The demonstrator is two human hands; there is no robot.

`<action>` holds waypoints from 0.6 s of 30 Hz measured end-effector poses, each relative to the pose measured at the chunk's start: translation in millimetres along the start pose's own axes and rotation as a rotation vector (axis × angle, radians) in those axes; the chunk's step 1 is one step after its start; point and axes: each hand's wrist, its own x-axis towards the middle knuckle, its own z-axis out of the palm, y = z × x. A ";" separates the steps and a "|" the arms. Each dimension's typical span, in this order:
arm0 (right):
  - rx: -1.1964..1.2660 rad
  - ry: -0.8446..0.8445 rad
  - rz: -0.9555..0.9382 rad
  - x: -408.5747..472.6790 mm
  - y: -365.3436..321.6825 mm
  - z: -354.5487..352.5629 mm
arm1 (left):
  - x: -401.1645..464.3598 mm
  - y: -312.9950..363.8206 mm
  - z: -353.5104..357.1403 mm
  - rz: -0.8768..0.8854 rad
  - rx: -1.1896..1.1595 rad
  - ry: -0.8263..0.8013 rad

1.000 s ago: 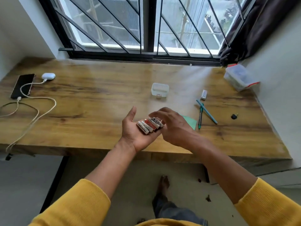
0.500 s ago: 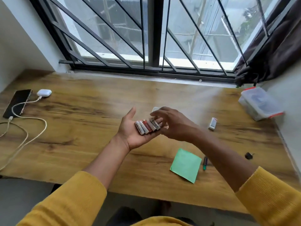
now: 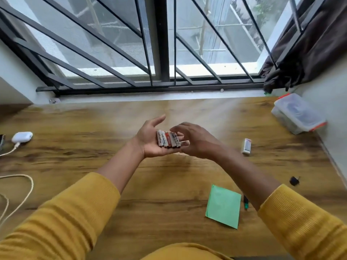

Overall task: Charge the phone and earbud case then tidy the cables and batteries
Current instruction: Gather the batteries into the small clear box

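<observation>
Evidently the left hand (image 3: 153, 140) serves as a tray: it lies palm up above the wooden desk (image 3: 116, 128), fingers straight and thumb spread wide, so that the batteries (image 3: 168, 139) can rest side by side across its fingers without rolling off. About five of them lie there in a neat row, ends aligned. At three o'clock of that palm, the right hand (image 3: 197, 142) comes over the row with its fingers loosely curved; the fingertips (image 3: 173, 130) touch or nearly touch the outermost battery, probably to square the row or to pick one off, though a closed pinch cannot be made out. A pale edge showing just beneath the two hands may be a small container, mostly hidden. Farther out at three o'clock a small white eraser-like block (image 3: 246, 146) lies on the wood, and at two o'clock a lidded plastic box (image 3: 298, 117) sits by the wall. At five o'clock lies a green note (image 3: 223, 209) with a pen (image 3: 245, 202) just beside it. Far out at nine o'clock the earbud case (image 3: 22, 137) sits with a white cable (image 3: 20, 196) plugged in, beside the phone (image 3: 1, 141) at the frame edge.
</observation>
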 end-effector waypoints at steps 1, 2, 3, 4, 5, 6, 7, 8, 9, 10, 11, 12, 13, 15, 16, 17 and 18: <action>0.009 0.005 0.014 2.2 2.4 1.4 | 2.3 5.4 -0.4 -0.029 0.022 -0.004; 0.024 0.007 0.030 4.0 4.9 3.0 | 4.4 10.1 -0.6 -0.057 0.039 -0.004; 0.033 0.007 0.047 5.0 7.4 4.5 | 6.9 14.4 -1.5 -0.078 0.050 -0.002; 0.033 0.008 0.063 6.1 10.4 6.2 | 8.7 17.6 -2.0 -0.098 0.059 -0.002; 0.030 0.007 0.078 6.6 12.8 7.7 | 10.5 20.2 -2.8 -0.112 0.064 -0.004; 0.031 0.004 0.094 7.0 15.3 8.7 | 11.5 21.9 -3.2 -0.120 0.069 -0.010; 0.033 0.000 0.106 7.3 17.4 9.3 | 12.9 23.1 -4.2 -0.121 0.074 -0.010; 0.036 -0.002 0.117 7.6 19.1 9.3 | 13.9 23.8 -5.4 -0.121 0.079 -0.007; 0.044 -0.007 0.131 8.0 20.2 9.0 | 15.1 24.0 -7.1 -0.121 0.080 -0.004; 0.057 -0.008 0.143 8.3 21.1 8.9 | 15.2 24.0 -8.2 -0.123 0.074 -0.004; 0.069 -0.008 0.153 8.8 21.9 9.1 | 14.9 23.7 -8.7 -0.126 0.068 0.000; 0.076 -0.008 0.160 9.3 22.4 9.5 | 14.1 23.5 -8.3 -0.127 0.064 0.006; 0.080 -0.008 0.167 9.3 22.7 10.1 | 13.8 23.7 -7.8 -0.126 0.063 0.014; 0.092 -0.011 0.182 9.0 22.9 11.0 | 13.0 24.3 -5.5 -0.122 0.077 0.035; 0.098 -0.011 0.189 8.6 22.8 10.8 | 12.7 24.8 -4.0 -0.118 0.088 0.049; 0.102 -0.009 0.196 8.0 22.6 10.4 | 12.6 25.5 -2.6 -0.115 0.100 0.066; 0.101 -0.003 0.202 7.6 22.3 9.8 | 12.4 26.3 -1.0 -0.111 0.116 0.084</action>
